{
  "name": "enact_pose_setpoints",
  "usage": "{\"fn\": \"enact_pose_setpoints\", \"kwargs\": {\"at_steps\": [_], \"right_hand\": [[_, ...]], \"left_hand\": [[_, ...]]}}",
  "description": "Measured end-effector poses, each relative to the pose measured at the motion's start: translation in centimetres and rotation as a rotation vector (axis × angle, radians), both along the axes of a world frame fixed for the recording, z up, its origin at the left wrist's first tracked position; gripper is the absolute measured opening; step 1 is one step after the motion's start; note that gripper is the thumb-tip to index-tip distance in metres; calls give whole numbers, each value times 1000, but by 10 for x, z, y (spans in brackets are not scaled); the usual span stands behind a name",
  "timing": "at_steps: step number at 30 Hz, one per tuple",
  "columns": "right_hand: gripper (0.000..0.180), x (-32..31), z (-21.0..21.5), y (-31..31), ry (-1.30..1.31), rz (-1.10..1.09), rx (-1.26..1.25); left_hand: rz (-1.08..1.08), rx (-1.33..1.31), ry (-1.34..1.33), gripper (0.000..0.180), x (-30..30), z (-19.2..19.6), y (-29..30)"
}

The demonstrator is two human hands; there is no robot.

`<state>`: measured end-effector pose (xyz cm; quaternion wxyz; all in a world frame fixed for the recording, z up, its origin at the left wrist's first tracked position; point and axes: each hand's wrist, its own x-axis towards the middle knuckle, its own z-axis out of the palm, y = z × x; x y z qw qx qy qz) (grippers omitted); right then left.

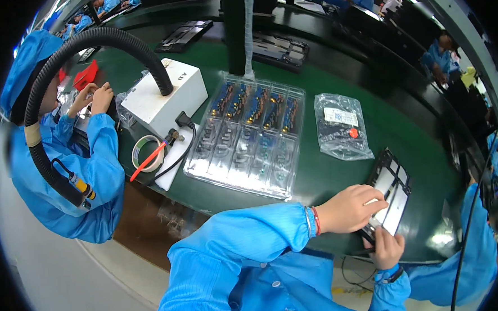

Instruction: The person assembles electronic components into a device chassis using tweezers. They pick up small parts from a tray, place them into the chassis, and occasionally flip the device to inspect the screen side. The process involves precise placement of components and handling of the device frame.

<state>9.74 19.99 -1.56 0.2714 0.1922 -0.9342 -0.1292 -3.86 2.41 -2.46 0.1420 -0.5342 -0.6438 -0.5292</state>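
A flat device panel (pixel 399 197), black-framed with white sections, lies tilted on the right part of the green table. My left hand (pixel 347 209) reaches over its near left part. The fingers there are curled and pressed together, and whatever they hold is hidden. At the panel's near edge, my right hand (pixel 388 248) is closed on the casing, its fingers bent over the rim. Close by that hand a short black piece sticks out to the left; its kind is not clear. Blue sleeves cover both my forearms.
A clear compartment tray (pixel 239 176) holds several small flex parts. Beyond the panel lies a clear plastic bag (pixel 343 127). Left are a white box (pixel 164 98) with a black hose, a tape roll (pixel 147 154) and a red stick. A co-worker (pixel 72 165) sits at far left.
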Motion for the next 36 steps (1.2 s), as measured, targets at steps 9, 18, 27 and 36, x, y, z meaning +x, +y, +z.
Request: {"fn": "enact_pose_setpoints", "kwargs": {"at_steps": [9, 18, 27, 36], "right_hand": [[18, -68, 9, 61, -5, 139, -161], [18, -82, -27, 135, -225, -367, -720], [54, 9, -10, 58, -483, -110, -559], [22, -32, 31, 50, -553, 83, -656]], "left_hand": [[-2, -431, 222, 28, 88, -12, -3], [386, -542, 223, 29, 102, -25, 35], [394, -635, 99, 31, 82, -12, -82], [460, -787, 128, 26, 64, 10, -88]]}}
